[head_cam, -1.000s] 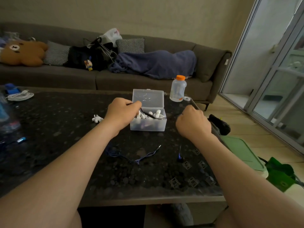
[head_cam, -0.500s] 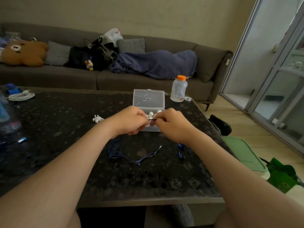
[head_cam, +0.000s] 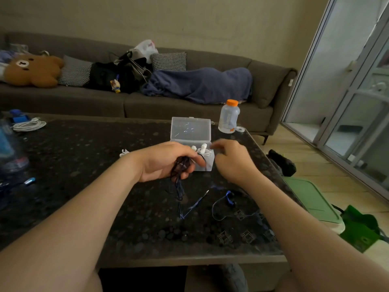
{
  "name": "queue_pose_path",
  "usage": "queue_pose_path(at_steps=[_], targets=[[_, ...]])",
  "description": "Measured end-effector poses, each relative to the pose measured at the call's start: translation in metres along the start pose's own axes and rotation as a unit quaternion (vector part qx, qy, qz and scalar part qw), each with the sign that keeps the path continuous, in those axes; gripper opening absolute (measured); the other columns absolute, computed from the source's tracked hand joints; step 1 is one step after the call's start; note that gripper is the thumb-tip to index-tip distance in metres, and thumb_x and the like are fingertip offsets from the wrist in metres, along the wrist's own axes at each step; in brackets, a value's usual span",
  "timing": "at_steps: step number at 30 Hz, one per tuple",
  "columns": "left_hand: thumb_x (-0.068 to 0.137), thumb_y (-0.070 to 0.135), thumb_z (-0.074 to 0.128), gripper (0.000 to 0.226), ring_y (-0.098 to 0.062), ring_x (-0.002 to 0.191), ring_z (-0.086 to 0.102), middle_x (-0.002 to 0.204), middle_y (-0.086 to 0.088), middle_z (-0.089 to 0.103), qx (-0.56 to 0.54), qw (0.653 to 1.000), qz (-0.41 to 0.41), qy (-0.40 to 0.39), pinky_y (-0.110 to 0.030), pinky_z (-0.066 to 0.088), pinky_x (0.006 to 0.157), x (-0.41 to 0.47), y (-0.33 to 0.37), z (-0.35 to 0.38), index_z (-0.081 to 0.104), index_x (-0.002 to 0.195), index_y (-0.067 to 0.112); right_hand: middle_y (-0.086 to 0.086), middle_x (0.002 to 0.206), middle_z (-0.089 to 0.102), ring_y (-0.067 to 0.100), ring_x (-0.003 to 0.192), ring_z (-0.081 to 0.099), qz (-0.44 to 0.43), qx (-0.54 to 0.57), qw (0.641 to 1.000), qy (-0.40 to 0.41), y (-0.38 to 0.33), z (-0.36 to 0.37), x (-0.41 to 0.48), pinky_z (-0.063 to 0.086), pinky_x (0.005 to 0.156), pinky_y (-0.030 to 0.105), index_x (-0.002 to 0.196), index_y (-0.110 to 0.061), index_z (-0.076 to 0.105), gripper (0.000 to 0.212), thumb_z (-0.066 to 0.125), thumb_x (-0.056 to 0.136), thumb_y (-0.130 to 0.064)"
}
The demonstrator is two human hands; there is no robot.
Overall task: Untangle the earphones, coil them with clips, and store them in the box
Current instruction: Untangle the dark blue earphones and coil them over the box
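Well, from the head camera the table [head_cam: 84, 165] is a dark, speckled, glossy stone slab; on it stands a small rectangular box [head_cam: 207, 166] of clear plastic, its hinged lid upright at the back; white earphones [head_cam: 202, 149] with rounded buds poke above its rim. The left hand [head_cam: 164, 161], just in front of the box, clenches a bunched wad of thin dark earphone cable [head_cam: 181, 165]; a loose strand hangs from the fist to the tabletop, near a slim plug and a blue earbud [head_cam: 229, 197]. The right hand [head_cam: 232, 160] hovers beside the box's right side, fingers curled and blurred; whether it pinches anything I cannot tell. A translucent bottle [head_cam: 228, 118] with an orange cap stands behind.
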State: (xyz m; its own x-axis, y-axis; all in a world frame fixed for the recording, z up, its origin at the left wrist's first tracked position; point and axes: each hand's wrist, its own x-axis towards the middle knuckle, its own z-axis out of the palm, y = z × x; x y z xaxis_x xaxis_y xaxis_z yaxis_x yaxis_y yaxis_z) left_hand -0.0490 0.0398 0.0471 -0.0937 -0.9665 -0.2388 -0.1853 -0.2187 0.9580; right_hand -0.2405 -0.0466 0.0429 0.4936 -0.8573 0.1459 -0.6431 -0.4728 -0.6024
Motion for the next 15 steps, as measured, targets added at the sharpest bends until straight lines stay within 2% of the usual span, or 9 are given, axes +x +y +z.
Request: queue_pose_path(at_steps=[2,4,5,7,11,13,15], targets=[[0.109,0.025,0.039,0.040,-0.018,0.072,0.052,0.085,-0.007,0.059,-0.003,1.000,0.005,-0.031,-0.037,0.037,0.071,-0.002,0.002,0.003,0.073,0.118,0.006,-0.002,0.113,0.077,0.014,0.105,0.072,-0.051,0.159,0.984,-0.055,-0.011,0.003,-0.004,0.056,0.091,0.031,0.131,-0.021,0.070,0.042,0.048,0.099,-0.004],[0.104,0.016,0.034,0.040,-0.018,0.069,0.051,0.088,-0.012,0.061,0.011,0.999,0.010,-0.035,-0.034,0.036,0.065,-0.004,0.004,0.005,0.069,0.117,0.002,-0.002,0.086,0.078,0.013,0.088,0.076,-0.072,0.214,0.970,-0.088,-0.015,0.006,-0.004,0.060,0.084,0.033,0.120,-0.020,0.074,0.036,0.049,0.098,-0.008],[0.103,0.012,0.033,0.041,-0.018,0.069,0.052,0.091,-0.015,0.064,0.012,1.000,0.010,-0.025,-0.032,0.037,0.062,-0.004,0.003,0.005,0.067,0.119,-0.004,-0.001,0.081,0.077,0.013,0.082,0.075,-0.076,0.209,0.970,-0.099,-0.013,0.007,-0.003,0.060,0.080,0.032,0.115,-0.020,0.076,0.032,0.051,0.098,-0.011],[0.102,0.008,0.034,0.043,-0.018,0.067,0.056,0.096,-0.019,0.071,0.000,1.000,0.006,0.006,-0.029,0.039,0.058,-0.003,0.003,0.004,0.062,0.129,-0.010,0.000,0.083,0.077,0.008,0.076,0.071,-0.084,0.149,0.980,-0.097,-0.008,0.006,-0.002,0.056,0.073,0.025,0.110,-0.024,0.080,0.027,0.056,0.101,-0.015],[0.110,0.014,0.050,0.025,-0.022,0.077,0.073,0.103,-0.015,0.080,0.016,0.996,0.011,0.087,-0.029,0.052,0.062,-0.006,0.005,0.002,0.069,0.126,0.006,-0.007,0.081,0.075,-0.001,0.068,0.065,-0.121,0.092,0.988,-0.013,-0.001,0.002,0.000,0.050,0.064,0.014,0.105,-0.025,0.083,0.019,0.065,0.101,-0.017],[0.110,0.019,0.055,0.022,-0.025,0.089,0.079,0.105,-0.012,0.081,0.015,0.993,0.023,0.115,-0.032,0.058,0.068,-0.008,0.005,0.001,0.071,0.123,0.010,-0.015,0.084,0.076,-0.004,0.075,0.067,-0.136,0.088,0.986,0.030,0.000,0.002,0.001,0.051,0.066,0.012,0.106,-0.026,0.083,0.015,0.071,0.099,-0.022],[0.109,0.023,0.058,0.022,-0.026,0.097,0.080,0.107,-0.009,0.081,-0.001,0.990,0.039,0.138,-0.038,0.062,0.073,-0.007,0.004,0.000,0.074,0.121,0.014,-0.015,0.088,0.077,-0.002,0.079,0.070,-0.151,0.083,0.983,0.058,0.000,0.003,0.001,0.056,0.072,0.016,0.109,-0.027,0.084,0.014,0.074,0.098,-0.025]])
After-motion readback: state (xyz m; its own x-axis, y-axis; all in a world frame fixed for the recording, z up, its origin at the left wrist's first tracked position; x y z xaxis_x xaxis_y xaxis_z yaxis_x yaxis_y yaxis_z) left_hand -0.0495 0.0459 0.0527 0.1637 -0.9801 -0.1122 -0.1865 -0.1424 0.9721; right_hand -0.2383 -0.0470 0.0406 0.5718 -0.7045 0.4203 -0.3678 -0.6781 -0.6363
